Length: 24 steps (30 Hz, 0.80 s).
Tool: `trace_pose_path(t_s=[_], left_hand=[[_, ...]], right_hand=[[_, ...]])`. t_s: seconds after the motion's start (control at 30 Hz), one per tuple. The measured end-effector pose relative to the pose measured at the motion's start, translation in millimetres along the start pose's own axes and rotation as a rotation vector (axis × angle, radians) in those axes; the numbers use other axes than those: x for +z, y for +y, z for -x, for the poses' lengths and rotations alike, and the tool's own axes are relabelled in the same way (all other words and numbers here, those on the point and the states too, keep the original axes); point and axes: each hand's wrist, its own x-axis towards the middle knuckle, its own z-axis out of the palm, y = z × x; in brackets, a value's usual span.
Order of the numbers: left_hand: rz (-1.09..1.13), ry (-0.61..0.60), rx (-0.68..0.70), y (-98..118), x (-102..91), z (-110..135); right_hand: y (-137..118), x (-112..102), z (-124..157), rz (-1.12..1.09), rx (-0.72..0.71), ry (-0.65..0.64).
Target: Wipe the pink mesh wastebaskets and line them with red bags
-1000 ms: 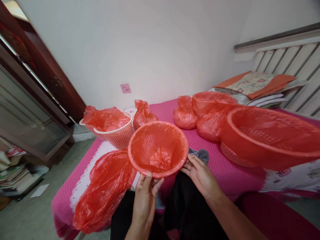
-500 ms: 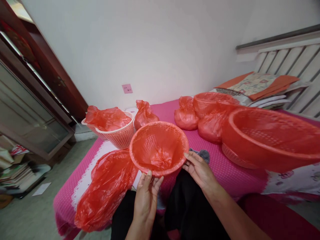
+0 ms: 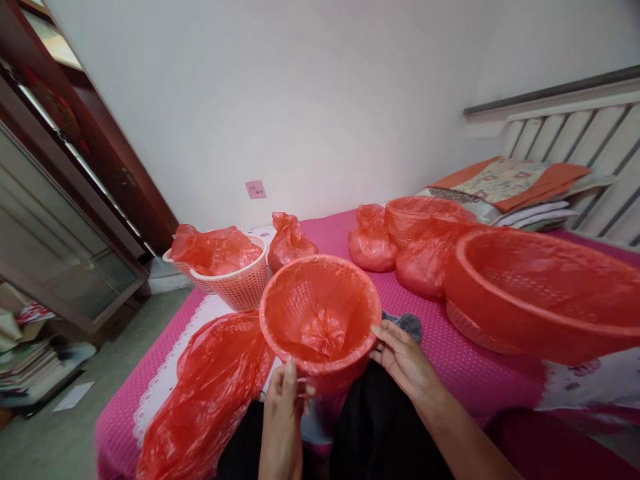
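Note:
A round basket lined with a red plastic bag (image 3: pixel 320 313) stands at the near edge of the pink bed (image 3: pixel 440 340). My left hand (image 3: pixel 285 407) sits under its near rim, thumb and fingers pinched on the bag's overhanging edge. My right hand (image 3: pixel 405 360) rests against the basket's right side, fingers curled on the bag there. A knotted bunch of bag lies in the basket's bottom.
A loose red bag (image 3: pixel 210 393) lies left of the basket. Behind stand a white basket with a red bag (image 3: pixel 230 273), several tied red bags (image 3: pixel 290 240), a lined basket (image 3: pixel 420 217) and a large lined basket (image 3: pixel 545 293). A grey cloth (image 3: pixel 407 322), folded bedding (image 3: pixel 505 187), a cabinet (image 3: pixel 60 220).
The basket has shifted slightly nearer and lower in view. My left hand has gone from flat fingers under the rim to a pinch on the bag's edge. The right hand stays put.

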Motion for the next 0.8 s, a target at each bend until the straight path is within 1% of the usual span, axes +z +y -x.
trace_pose_path(t_s=[0.07, 0.13, 0.2, 0.27, 0.33, 0.37, 0.47, 0.53, 0.6, 0.7, 0.8], left_hand=[[-0.086, 0.07, 0.067, -9, -13.7, -5], [-0.105, 0.157, 0.094, -22, -28.9, -18], [-0.155, 0.214, 0.104, -40, -42.9, -39], [-0.246, 0.214, 0.112, -61, -52.3, -66], [-0.332, 0.196, 0.152, -81, -54.2, -96], [-0.396, 0.175, 0.207, -90, -52.1, -111], [-0.721, 0.098, 0.427, -109, -37.9, -148], [-0.844, 0.078, 0.478, -118, -28.1, -165], [-0.894, 0.083, 0.483, -126, -22.9, -175], [-1.037, 0.104, 0.518, -140, -23.7, -180], [-1.298, 0.128, 0.568, -152, -28.2, -181]], right_hand=[[-2, -4, 1, 0.001, 0.001, -0.016], [-6, -9, 1, -0.003, -0.008, -0.02], [-12, -14, 2, -0.009, -0.031, -0.005], [-19, -19, 2, -0.017, -0.063, 0.022], [-28, -23, 1, -0.033, -0.088, 0.057], [-32, -24, -1, -0.046, -0.096, 0.078], [-46, -21, -11, -0.088, -0.132, 0.143], [-56, -15, -25, -0.096, -0.196, 0.168], [-67, -7, -46, -0.095, -0.265, 0.171], [-86, 6, -87, -0.098, -0.326, 0.147], [-110, 24, -136, -0.114, -0.386, 0.086]])
